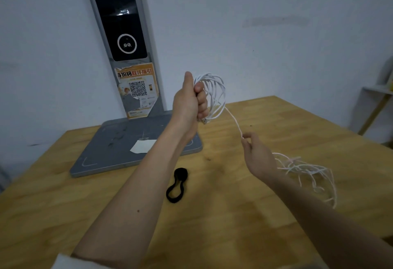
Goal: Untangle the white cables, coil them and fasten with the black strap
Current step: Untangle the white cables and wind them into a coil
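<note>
Running down-right from coil (212, 96) gripped in raised left hand (191, 103), free cable (234, 120) is pinched by right hand (258, 154); uncoiled tangle (306, 171) lies beyond right wrist; black strap (177, 184) lies on table (276, 215) between forearms.

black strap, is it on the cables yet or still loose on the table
Still loose. The black strap lies on the table by itself, apart from the coil gripped in the left hand.

White cables (214, 96), pinkish-white in the loose tangle at 4 o'clock. Black strap (177, 184). Honey-tan wood-grain counter (255, 215). Grey kiosk base (119, 147), black screen (119, 13), orange QR-code sticker (137, 90) at 11 o'clock.
</note>
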